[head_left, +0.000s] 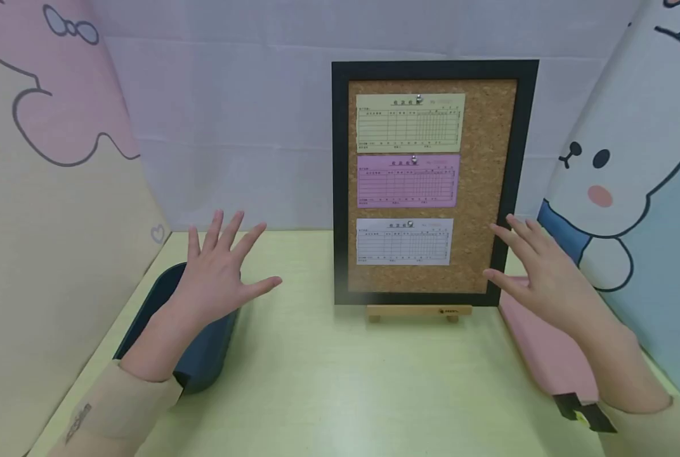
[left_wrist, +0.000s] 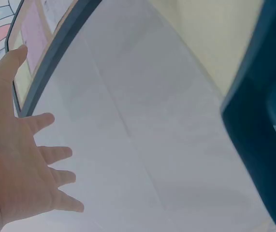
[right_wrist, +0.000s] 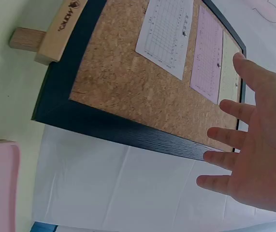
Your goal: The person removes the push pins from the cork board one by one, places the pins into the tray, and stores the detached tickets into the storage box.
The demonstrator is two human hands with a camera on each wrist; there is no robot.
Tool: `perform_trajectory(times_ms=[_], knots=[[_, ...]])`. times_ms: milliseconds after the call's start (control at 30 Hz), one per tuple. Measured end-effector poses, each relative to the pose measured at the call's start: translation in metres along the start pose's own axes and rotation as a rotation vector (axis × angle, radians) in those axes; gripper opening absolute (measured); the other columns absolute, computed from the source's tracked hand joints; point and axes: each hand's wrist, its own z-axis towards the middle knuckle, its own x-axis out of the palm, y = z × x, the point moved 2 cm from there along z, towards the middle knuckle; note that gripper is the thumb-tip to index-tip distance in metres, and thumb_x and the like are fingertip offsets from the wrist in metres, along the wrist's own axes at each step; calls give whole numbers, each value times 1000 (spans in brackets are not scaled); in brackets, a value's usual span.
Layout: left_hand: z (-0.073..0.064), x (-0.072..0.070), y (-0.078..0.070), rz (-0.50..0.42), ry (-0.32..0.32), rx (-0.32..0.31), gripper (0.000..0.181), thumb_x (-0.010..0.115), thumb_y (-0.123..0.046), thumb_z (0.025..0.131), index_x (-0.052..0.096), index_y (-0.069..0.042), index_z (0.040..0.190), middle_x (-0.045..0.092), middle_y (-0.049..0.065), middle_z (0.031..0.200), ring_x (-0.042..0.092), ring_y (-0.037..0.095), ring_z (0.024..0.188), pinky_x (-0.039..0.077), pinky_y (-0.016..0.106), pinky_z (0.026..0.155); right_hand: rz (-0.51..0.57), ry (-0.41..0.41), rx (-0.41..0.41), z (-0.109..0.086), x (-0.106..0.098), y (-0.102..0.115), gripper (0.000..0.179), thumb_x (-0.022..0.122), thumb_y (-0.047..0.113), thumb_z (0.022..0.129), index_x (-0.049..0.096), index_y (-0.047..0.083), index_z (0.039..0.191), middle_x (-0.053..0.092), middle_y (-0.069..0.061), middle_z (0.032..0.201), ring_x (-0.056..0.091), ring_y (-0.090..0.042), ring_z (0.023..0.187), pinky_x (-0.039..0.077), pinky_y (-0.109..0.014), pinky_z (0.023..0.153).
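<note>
— Cork board (head_left: pixel 488 190), black frame, upright on a wooden stand (head_left: pixel 418 311) at the back of the pale tabletop (head_left: pixel 340 381). What is pinned on it?

— Three printed slips in a column on the left part of the cork: yellow slip (head_left: pixel 410 122) on top, pink slip (head_left: pixel 408 181) in the middle, white slip (head_left: pixel 403 241) lowest. Each has one small pin near its top edge.

— Right hand (head_left: pixel 536 273)?

— Fingers spread and straight, holding nothing. It hovers by the board's lower right corner, fingertips close to the frame; whether they touch it cannot be told. The right wrist view shows the same spread fingers beside the frame.

— Left hand (head_left: pixel 217 273)?

— Also flat and spread, holding nothing, raised above the tabletop, well apart from the board's left edge.

— Other items?

— Dark blue bin (head_left: pixel 203 355) on the tabletop, under and behind the left wrist. Pink tray (head_left: pixel 545 349) lying flat just right of the stand, partly under the right forearm. Cartoon-printed panels at both sides, a pale cloth at the back.
</note>
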Motion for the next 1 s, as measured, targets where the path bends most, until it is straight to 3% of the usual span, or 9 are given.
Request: perform_trajectory(times_ms=[167,433,833,1000], knots=[[14,-17,-11,-46,-47,13,89,54,-71,79,24,-27,150,6,11,159,-9,32,145,-3,66,107,0,-58,-21,13,-15,16,76,62,45,88,25,22,150,17,-10,157,12,-35,144,25,-67,99],[44,-39,-33,-126,-127,40,88,61,-65,78,26,-26,149,4,9,159,-6,31,145,0,65,108,10,-209,-110,39,-39,38,72,66,37,88,30,18,148,28,-11,153,25,-36,140,35,-65,93],[87,-53,-61,-263,-219,60,86,65,-59,78,26,-28,148,6,7,158,0,30,146,5,63,109,93,-370,-192,83,-62,63,62,69,21,87,41,11,141,47,-15,141,43,-36,129,36,-52,102],[106,-57,-73,-341,-238,58,83,64,-57,80,25,-29,148,7,7,158,2,27,146,6,57,112,126,-430,-214,104,-68,71,56,70,20,86,48,9,136,55,-15,132,57,-37,112,46,-50,91]])
